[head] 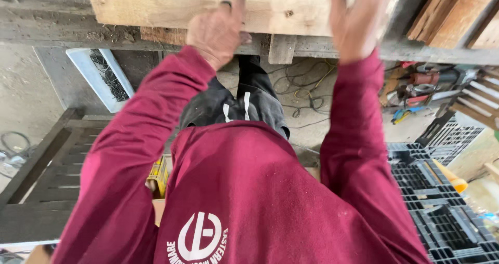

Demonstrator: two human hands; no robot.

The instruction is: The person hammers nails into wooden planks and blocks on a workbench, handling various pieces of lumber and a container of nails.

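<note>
Pale knotty wooden board (171, 4)

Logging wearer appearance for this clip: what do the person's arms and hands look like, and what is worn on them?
Both arms are covered by long, dark red sleeves of a sweatshirt reaching to the wrists. The left hand and right hand are bare, with no gloves. The sweatshirt front carries a white round emblem.

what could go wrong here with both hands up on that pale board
1. The left hand grips the lower edge of the pale wooden board on the workbench; rough wood could splinter or pinch the fingers.
2. The right hand looks blurred and only rests against the board, so the board might slip.
3. Loose cables and black plastic crates lie by the person's feet, a likely trip hazard.
</note>
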